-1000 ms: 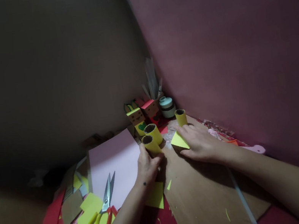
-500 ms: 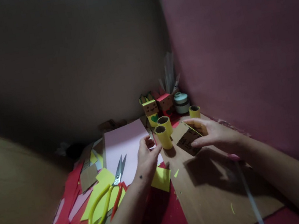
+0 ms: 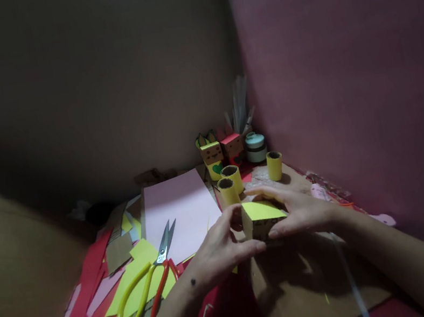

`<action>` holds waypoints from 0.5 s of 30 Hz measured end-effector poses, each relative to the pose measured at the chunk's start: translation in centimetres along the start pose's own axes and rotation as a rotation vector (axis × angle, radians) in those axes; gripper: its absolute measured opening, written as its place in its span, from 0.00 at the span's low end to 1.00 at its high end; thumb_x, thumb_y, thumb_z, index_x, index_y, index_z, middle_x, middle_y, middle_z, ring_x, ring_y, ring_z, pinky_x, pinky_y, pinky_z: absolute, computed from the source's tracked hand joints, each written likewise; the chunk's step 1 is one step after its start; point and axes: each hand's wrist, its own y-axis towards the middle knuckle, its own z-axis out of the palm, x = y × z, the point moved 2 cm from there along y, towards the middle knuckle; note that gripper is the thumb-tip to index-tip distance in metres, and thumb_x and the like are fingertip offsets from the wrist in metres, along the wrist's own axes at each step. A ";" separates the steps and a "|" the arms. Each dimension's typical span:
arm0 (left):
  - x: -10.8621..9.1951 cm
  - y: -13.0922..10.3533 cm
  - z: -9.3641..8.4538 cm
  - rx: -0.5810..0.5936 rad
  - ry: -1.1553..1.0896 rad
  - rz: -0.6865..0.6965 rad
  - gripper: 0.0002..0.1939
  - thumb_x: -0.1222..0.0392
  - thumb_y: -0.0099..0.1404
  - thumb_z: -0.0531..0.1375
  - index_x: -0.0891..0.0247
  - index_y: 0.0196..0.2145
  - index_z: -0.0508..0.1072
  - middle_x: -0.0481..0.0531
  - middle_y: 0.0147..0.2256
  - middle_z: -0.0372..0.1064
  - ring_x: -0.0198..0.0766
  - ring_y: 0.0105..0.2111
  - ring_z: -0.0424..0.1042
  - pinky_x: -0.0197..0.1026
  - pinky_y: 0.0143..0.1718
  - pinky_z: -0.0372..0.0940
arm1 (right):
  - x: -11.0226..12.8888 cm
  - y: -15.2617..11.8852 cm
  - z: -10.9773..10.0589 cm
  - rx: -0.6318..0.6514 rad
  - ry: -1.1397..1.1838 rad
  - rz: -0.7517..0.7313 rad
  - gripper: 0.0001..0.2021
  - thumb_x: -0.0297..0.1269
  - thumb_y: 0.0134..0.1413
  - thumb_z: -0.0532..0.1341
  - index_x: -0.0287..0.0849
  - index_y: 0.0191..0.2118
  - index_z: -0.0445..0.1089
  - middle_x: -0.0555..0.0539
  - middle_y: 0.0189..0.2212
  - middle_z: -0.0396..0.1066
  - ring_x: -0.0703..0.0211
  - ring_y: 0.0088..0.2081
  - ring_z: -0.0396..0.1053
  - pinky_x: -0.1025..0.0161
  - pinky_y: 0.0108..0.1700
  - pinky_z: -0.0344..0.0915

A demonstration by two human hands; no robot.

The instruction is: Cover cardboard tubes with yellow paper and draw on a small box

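A small cardboard box (image 3: 261,211) with a yellow top and dark lettering on its front sits between my hands, above the brown cardboard sheet (image 3: 296,291). My right hand (image 3: 307,208) grips it from the right, thumb at the front and fingers behind. From the left, my left hand (image 3: 224,241) closes on the box's side, its thumb along the lower front edge. Just behind stand two yellow cardboard tubes, the nearer one (image 3: 228,190) and the wider one (image 3: 232,177). A third yellow tube (image 3: 274,166) stands farther back on the right.
Yellow-and-red-handled scissors (image 3: 160,260) lie on yellow paper scraps at the left, beside a pink sheet (image 3: 177,208). Two box-headed figures, one yellow (image 3: 213,161) and one red (image 3: 232,149), stand at the back near a pale blue container (image 3: 256,148). Walls close in behind and at right.
My right hand has turned the box so its yellow top faces up and brought it slightly left. My left hand has moved right and taken hold of the box too.
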 end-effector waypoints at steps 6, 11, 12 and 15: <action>0.3 -0.2 -0.4 0.047 0.061 -0.076 0.27 0.61 0.51 0.66 0.60 0.49 0.68 0.53 0.44 0.68 0.46 0.42 0.67 0.46 0.42 0.62 | 0.0 0.2 0.4 -0.033 0.168 -0.008 0.31 0.45 0.44 0.66 0.44 0.56 0.62 0.41 0.51 0.67 0.45 0.51 0.66 0.47 0.51 0.63; 0.9 -2.5 -1.0 -0.018 0.033 -0.094 0.28 0.59 0.52 0.65 0.58 0.52 0.67 0.54 0.47 0.68 0.50 0.46 0.65 0.50 0.46 0.61 | -1.4 0.7 -2.6 -0.664 0.079 0.127 0.23 0.43 0.47 0.63 0.38 0.48 0.65 0.38 0.44 0.69 0.49 0.46 0.69 0.51 0.48 0.66; 1.0 -3.1 -1.1 -0.041 0.014 -0.102 0.29 0.60 0.52 0.65 0.57 0.53 0.67 0.54 0.47 0.68 0.50 0.47 0.65 0.50 0.47 0.60 | -1.9 0.9 -3.6 -0.775 0.001 0.160 0.22 0.40 0.46 0.63 0.37 0.49 0.65 0.38 0.44 0.69 0.49 0.46 0.69 0.52 0.48 0.66; 1.6 -4.7 -1.1 -0.093 -0.124 -0.134 0.31 0.61 0.52 0.65 0.57 0.54 0.65 0.55 0.47 0.69 0.50 0.46 0.66 0.52 0.50 0.59 | -3.4 2.4 -6.5 -0.880 -0.171 0.256 0.28 0.34 0.43 0.63 0.37 0.54 0.61 0.36 0.50 0.65 0.46 0.52 0.65 0.53 0.52 0.64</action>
